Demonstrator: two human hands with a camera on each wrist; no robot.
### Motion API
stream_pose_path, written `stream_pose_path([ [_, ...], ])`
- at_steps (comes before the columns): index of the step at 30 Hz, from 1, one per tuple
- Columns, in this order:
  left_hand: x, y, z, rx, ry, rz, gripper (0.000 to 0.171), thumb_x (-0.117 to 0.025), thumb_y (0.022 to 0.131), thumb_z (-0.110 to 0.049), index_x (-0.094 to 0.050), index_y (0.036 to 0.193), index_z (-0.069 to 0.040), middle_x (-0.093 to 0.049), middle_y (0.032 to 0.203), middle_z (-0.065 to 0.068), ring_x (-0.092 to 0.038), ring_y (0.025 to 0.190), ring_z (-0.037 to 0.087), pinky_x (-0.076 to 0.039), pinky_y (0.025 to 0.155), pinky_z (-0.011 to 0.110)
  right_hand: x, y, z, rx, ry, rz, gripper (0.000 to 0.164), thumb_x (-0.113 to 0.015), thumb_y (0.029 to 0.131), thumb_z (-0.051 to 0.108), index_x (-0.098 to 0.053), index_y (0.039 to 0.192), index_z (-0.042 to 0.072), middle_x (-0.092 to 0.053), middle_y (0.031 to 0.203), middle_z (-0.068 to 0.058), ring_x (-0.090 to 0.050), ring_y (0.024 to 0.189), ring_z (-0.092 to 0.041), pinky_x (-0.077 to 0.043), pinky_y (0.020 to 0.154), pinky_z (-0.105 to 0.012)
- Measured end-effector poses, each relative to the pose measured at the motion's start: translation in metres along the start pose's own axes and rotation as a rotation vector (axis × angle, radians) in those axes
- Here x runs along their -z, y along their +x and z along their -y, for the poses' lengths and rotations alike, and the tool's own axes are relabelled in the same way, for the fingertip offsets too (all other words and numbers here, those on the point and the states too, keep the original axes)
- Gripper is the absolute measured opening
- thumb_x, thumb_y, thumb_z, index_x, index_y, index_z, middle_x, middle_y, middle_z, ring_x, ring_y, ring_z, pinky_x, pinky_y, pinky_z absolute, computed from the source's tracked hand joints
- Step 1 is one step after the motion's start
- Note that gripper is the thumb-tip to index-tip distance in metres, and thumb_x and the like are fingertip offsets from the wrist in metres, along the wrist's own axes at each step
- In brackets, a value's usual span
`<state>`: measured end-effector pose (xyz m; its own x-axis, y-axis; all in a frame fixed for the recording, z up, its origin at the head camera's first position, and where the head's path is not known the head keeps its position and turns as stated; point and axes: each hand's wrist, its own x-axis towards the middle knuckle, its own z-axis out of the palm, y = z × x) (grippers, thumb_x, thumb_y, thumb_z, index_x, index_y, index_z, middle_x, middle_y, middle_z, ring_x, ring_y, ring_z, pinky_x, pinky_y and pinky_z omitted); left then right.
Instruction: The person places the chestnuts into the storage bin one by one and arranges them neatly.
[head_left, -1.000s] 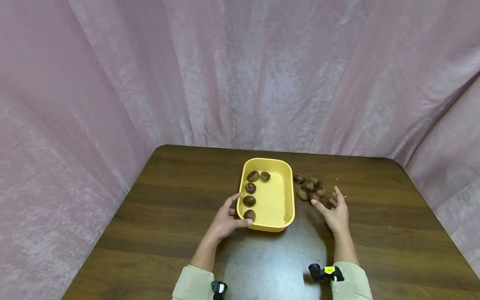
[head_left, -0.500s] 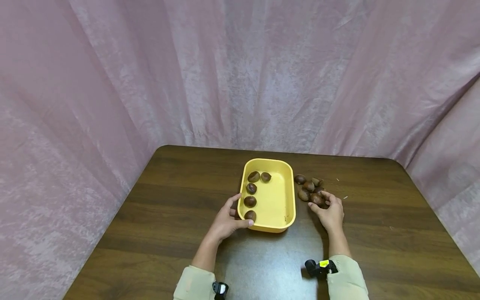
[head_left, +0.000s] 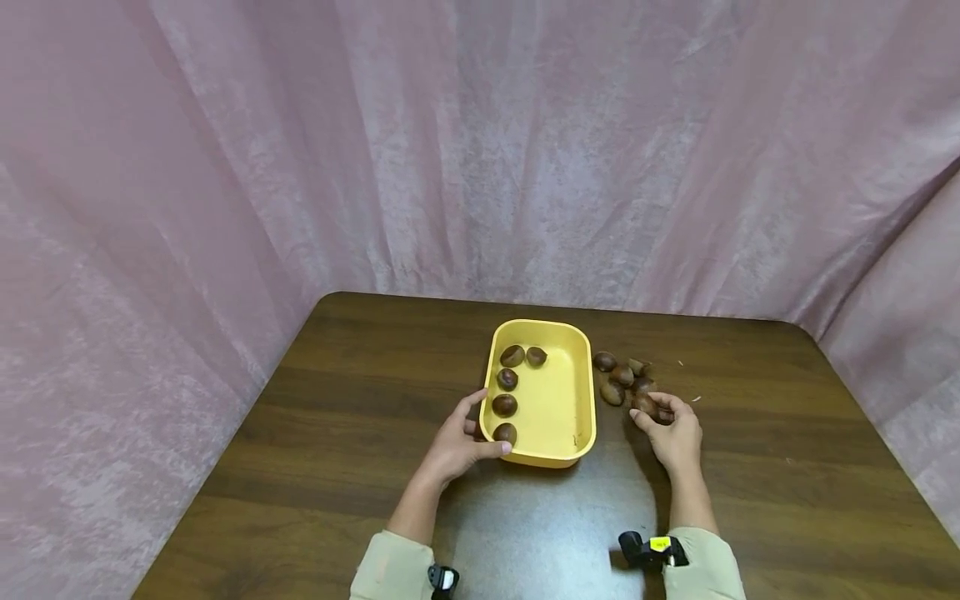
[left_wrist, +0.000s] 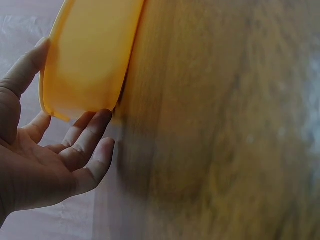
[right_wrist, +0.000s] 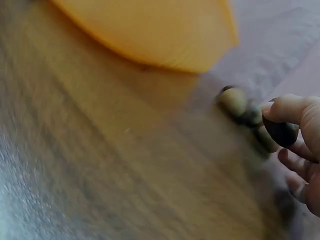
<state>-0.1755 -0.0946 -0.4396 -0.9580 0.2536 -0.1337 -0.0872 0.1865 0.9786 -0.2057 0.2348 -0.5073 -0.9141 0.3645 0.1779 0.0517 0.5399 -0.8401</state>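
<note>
A yellow rectangular tray stands on the table. Several brown chestnuts lie in it, a column down its left side and one chestnut beside the top of that column. My left hand grips the tray's near left corner, thumb at the front rim and fingers along the left wall. Right of the tray, my right hand pinches a chestnut between thumb and fingers. That chestnut is at the near edge of a small pile of chestnuts; the right wrist view shows the pile blurred behind it.
The dark wooden table extends around the tray on all sides. Pink curtains hang behind it. A small pale scrap lies right of the pile. Both wrists carry black straps with small devices.
My right hand has closed on a chestnut at the pile's near side and drawn it slightly toward me and to the right. My left hand keeps its hold on the tray.
</note>
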Motion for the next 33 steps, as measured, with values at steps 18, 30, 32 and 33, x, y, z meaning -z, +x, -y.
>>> stream_pose_path([
  [18,-0.001,-0.001,-0.001,0.015,0.027,-0.012,0.087,-0.080,0.072,-0.006,-0.031,0.144,-0.008,-0.056,0.098,0.028,-0.058,0.077,0.022,-0.044,0.069,0.035,0.015,0.000,0.038,0.047,0.148,0.142,0.042,-0.073,0.079,0.005,-0.054,0.116,-0.002,-0.056,0.107,-0.019,-0.054,0.092,-0.024,-0.044,0.068,-0.018],
  [30,0.000,0.020,0.035,0.007,0.017,-0.019,0.092,-0.084,0.069,-0.013,-0.032,0.144,-0.019,-0.058,0.099,0.025,-0.060,0.078,0.023,-0.044,0.069,0.036,0.009,0.018,0.070,0.121,0.118,0.248,0.046,-0.076,0.078,0.009,-0.057,0.118,-0.003,-0.059,0.105,-0.019,-0.056,0.088,-0.025,-0.045,0.068,-0.022],
  [32,-0.001,0.021,0.036,0.006,0.017,-0.020,0.092,-0.084,0.068,-0.014,-0.033,0.144,-0.019,-0.059,0.099,0.025,-0.060,0.078,0.023,-0.044,0.069,0.036,0.008,0.019,0.075,0.126,0.115,0.266,0.045,-0.075,0.078,0.007,-0.057,0.118,-0.003,-0.059,0.104,-0.020,-0.056,0.088,-0.025,-0.045,0.068,-0.023],
  [33,-0.001,0.021,0.036,0.006,0.019,-0.021,0.092,-0.084,0.068,-0.014,-0.033,0.144,-0.019,-0.059,0.098,0.024,-0.060,0.078,0.023,-0.044,0.069,0.036,0.007,0.020,0.077,0.131,0.119,0.276,0.045,-0.074,0.078,0.006,-0.057,0.118,-0.004,-0.059,0.104,-0.020,-0.056,0.088,-0.026,-0.045,0.068,-0.023],
])
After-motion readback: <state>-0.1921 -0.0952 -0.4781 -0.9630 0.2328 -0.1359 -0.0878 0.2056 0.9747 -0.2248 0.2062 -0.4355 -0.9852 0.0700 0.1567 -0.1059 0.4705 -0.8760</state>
